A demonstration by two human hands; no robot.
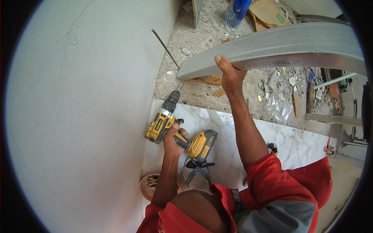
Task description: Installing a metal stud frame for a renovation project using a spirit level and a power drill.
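My left hand [173, 140] is wrapped round the grip of a yellow and black cordless drill [158, 125], its battery [204, 144] toward my body. The drill's chuck points away from me, and its thin bit reaches to the near end of a long grey metal channel [279, 44]. Whether the bit touches the metal, I cannot tell. My right hand [232, 75] grips the channel near that end, with the thumb on the near side and the other fingers mostly hidden behind it. The channel runs off to the right. A thin metal rod [165, 48] stands at a slant beside its end.
A pale wall [85, 108] rises close on the left. White marbled tiles [279, 136] meet rough, rubble-strewn ground with wood scraps [297, 105]. A blue bottle [241, 11] and brown paper sack [270, 11] lie farther off. Near me is a round bowl [147, 190].
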